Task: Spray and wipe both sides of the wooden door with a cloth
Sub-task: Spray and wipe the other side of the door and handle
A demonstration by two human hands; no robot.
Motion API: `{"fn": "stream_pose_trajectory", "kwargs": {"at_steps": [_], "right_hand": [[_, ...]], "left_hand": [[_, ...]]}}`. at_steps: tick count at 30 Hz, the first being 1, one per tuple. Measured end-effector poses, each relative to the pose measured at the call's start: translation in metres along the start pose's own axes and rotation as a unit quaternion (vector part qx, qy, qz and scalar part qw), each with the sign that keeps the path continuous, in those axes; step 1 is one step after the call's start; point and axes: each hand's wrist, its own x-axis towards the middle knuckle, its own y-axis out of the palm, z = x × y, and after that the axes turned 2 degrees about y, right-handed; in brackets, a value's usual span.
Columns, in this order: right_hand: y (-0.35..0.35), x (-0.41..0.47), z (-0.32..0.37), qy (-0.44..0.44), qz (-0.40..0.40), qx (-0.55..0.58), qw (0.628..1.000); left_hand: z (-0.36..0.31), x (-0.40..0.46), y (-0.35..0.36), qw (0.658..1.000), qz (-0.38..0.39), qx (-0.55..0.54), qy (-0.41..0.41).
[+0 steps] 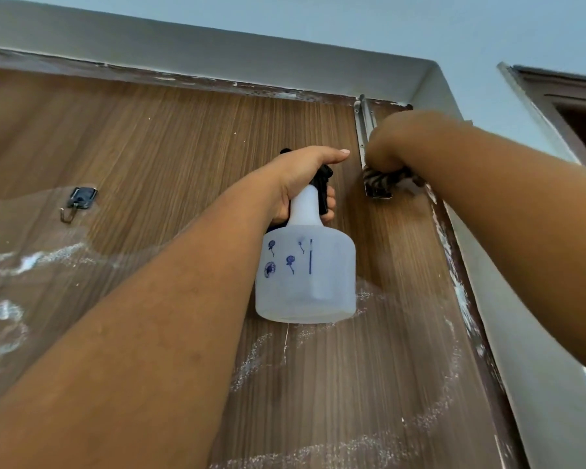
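The wooden door [183,137] fills the view, seen from below, with foamy wet streaks across its lower part. My left hand [305,177] grips the black trigger head of a translucent white spray bottle [307,275] with blue flower prints, held against the door's upper middle. My right hand [391,143] is raised near the door's top right corner and holds a striped dark cloth [388,181] bunched under its fingers, pressed on the door beside a metal bolt [366,130]. The right hand is blurred.
A small metal hook on a dark pad [78,201] sticks to the door at the left. The white door frame [217,59] runs along the top and down the right side. Another dark frame [569,106] stands at far right.
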Motion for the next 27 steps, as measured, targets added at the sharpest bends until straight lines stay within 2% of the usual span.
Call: {"fn": "stream_pose_trajectory", "kwargs": {"at_steps": [2,4,7,8,10,11,12,14,15,16,17,19,21,24,27], "right_hand": [[-0.005,-0.016,0.008,-0.003,-0.001,-0.057,0.998],[-0.008,-0.021,0.009,-0.011,0.022,-0.047,0.999],[-0.029,-0.026,-0.017,-0.014,0.150,0.047,0.987],[-0.036,-0.030,-0.029,-0.016,0.166,0.060,0.984],[-0.047,-0.040,-0.053,0.008,0.113,0.085,0.990],[-0.048,-0.041,-0.065,0.032,0.060,0.128,0.989],[-0.045,-0.035,-0.076,0.060,-0.033,0.168,0.984],[-0.032,-0.016,-0.075,0.092,-0.237,0.242,0.936],[-0.021,-0.006,-0.063,0.081,-0.299,0.289,0.906],[-0.012,0.005,-0.050,0.056,-0.319,0.322,0.889],[-0.004,0.018,-0.038,0.032,-0.301,0.336,0.892],[0.001,0.045,-0.016,0.006,-0.227,0.317,0.921],[-0.007,0.062,-0.005,0.007,-0.183,0.229,0.956],[-0.020,0.077,-0.005,0.068,-0.203,0.173,0.961],[-0.019,0.103,0.002,0.082,-0.255,0.248,0.931]], "left_hand": [[-0.003,-0.001,-0.001,1.000,0.011,0.002,-0.002],[-0.006,-0.004,-0.001,1.000,0.013,0.002,-0.003],[-0.011,-0.010,0.000,1.000,0.016,0.004,0.002],[-0.013,-0.011,0.000,1.000,0.017,0.006,0.006],[-0.014,-0.013,0.000,1.000,0.020,0.010,0.010],[-0.015,-0.014,0.001,1.000,0.020,0.010,0.011],[-0.016,-0.015,0.002,1.000,0.022,0.011,0.012],[-0.019,-0.015,0.003,1.000,0.025,0.003,0.013],[-0.019,-0.016,0.002,0.999,0.028,0.000,0.015],[-0.021,-0.016,0.002,0.999,0.033,0.002,0.015],[-0.023,-0.015,0.003,0.999,0.040,0.007,0.016],[-0.024,-0.014,0.001,0.999,0.041,0.019,0.025],[-0.024,-0.015,0.000,0.998,0.036,0.022,0.036],[-0.024,-0.014,0.001,0.998,0.048,0.023,0.036],[-0.022,-0.014,0.001,0.998,0.044,0.027,0.035]]}}
